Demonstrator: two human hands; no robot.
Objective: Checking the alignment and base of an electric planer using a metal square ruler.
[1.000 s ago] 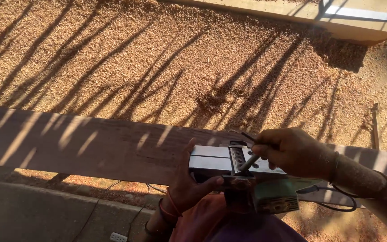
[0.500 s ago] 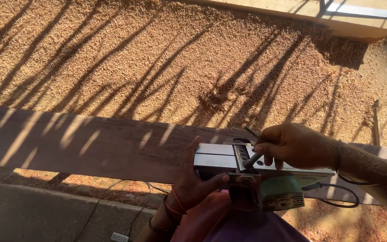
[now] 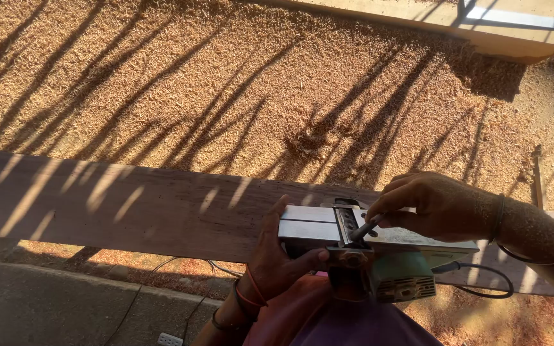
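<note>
An electric hand planer point(image 3: 379, 256) with a silver sole and green body lies upside down on a long wooden plank point(image 3: 129, 208). My left hand point(image 3: 277, 256) grips the front end of the planer's sole, thumb along its side. My right hand point(image 3: 434, 205) is above the blade slot and pinches a small dark metal tool point(image 3: 365, 227) whose tip touches the planer near the cutter. The planer's black cord point(image 3: 482, 282) loops off to the right under my right wrist.
Wood shavings point(image 3: 258, 83) cover the ground beyond the plank, striped with shadows. A pale board point(image 3: 482, 29) lies at the top right. A concrete floor point(image 3: 46, 307) with a cable and a white socket strip point(image 3: 169, 338) lies below the plank.
The planer and both hands have drifted slightly right in view. My right hand still works the small tool at the blade slot; my left hand keeps its hold.
</note>
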